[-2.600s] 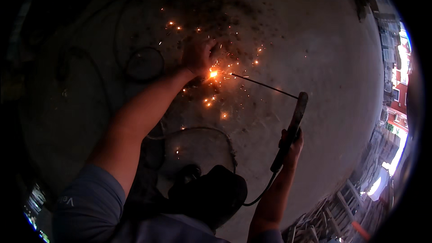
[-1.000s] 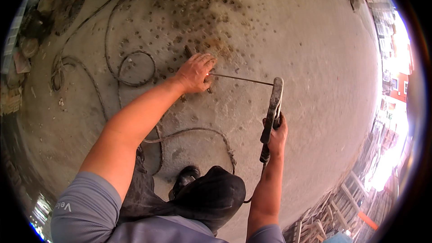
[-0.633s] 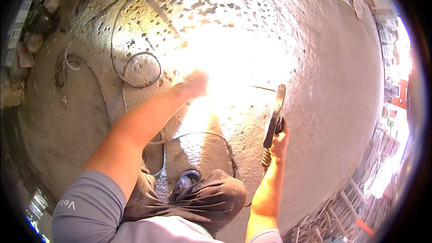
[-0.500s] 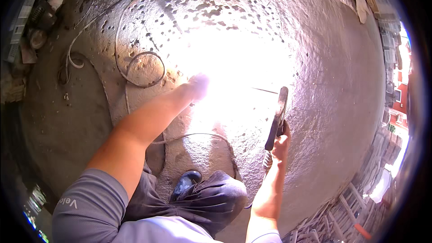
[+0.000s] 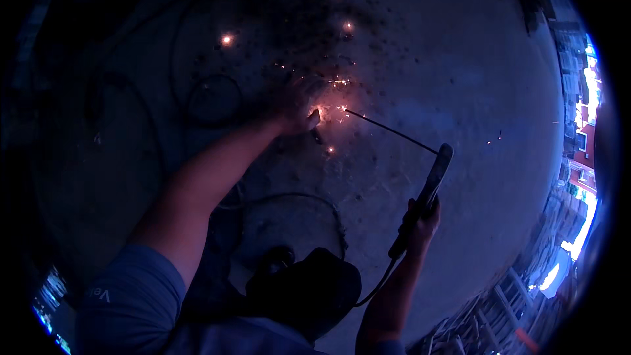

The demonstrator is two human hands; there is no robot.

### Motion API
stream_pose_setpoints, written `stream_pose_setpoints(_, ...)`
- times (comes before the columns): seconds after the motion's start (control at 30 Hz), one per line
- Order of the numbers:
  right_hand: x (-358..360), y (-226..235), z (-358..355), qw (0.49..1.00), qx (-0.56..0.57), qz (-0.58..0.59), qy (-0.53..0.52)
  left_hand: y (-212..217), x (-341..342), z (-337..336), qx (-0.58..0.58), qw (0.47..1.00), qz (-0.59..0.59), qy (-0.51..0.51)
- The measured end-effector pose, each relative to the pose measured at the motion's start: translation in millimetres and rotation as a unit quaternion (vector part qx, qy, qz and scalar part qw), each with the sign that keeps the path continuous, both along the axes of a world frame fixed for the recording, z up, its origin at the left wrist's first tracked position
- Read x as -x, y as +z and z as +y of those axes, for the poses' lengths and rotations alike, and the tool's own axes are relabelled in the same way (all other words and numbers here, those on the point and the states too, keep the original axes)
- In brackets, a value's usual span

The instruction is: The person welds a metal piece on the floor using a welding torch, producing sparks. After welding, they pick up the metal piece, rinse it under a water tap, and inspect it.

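My right hand (image 5: 424, 222) is wrapped round a dark welding electrode holder (image 5: 435, 181), whose cable (image 5: 378, 284) runs down toward my knee. From the holder's top a thin welding rod (image 5: 393, 131) slants left, with orange sparks (image 5: 344, 109) at its tip. Just left of that tip, my left hand (image 5: 296, 117) is low over the floor beside a glowing spot (image 5: 317, 113). Its fingers look closed round something dark, too dim to make out. A small gap shows between the rod tip and this hand.
Glowing bits (image 5: 227, 40) lie scattered on the dark-speckled floor (image 5: 460, 105). A looped cable (image 5: 213, 121) lies at the left, and another cable (image 5: 309, 195) crosses in front of my shoe (image 5: 279, 256). Slatted pieces (image 5: 506, 299) are piled at the lower right.
The glaring white arc light has gone, leaving the view dark with scattered sparks. My right hand and the holder have shifted slightly right and nearer; the rod now shows in full.
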State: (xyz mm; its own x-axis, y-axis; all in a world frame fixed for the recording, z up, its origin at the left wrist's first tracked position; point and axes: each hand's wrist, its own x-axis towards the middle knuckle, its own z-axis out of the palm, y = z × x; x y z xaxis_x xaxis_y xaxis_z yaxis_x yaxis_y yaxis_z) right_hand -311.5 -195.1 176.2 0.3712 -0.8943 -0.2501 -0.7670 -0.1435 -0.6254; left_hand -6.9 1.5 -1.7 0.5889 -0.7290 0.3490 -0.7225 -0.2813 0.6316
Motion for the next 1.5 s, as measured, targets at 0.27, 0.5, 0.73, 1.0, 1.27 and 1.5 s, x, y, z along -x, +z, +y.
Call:
stream_pose_setpoints(0.27, -5, 4, 15, 0.996, -0.012, -0.066, 0.050, 5, -41, -19, 0.034, 0.994, 0.028, 0.105)
stream_pose_setpoints(0.5, -5, 7, 41, 0.997, -0.024, -0.012, 0.072, 31, -15, 0, -0.037, 0.987, 0.131, 0.086)
stream_pose_setpoints(0.73, -10, -8, 39, 0.996, 0.028, -0.001, 0.084, 23, -16, 2, -0.025, 0.997, 0.073, 0.033)
stream_pose_setpoints(1.0, -16, -4, 43, 0.998, -0.002, -0.033, 0.060, 2, -13, 7, -0.016, 0.999, 0.025, 0.029)
stream_pose_setpoints(1.27, -10, -2, 46, 0.999, -0.019, -0.023, 0.032, 2, -17, 7, -0.036, 0.996, 0.075, 0.041)
stream_pose_setpoints(1.5, -10, -9, 47, 0.999, -0.007, -0.013, 0.045, -1, -8, 6, -0.046, 0.998, 0.020, 0.023)
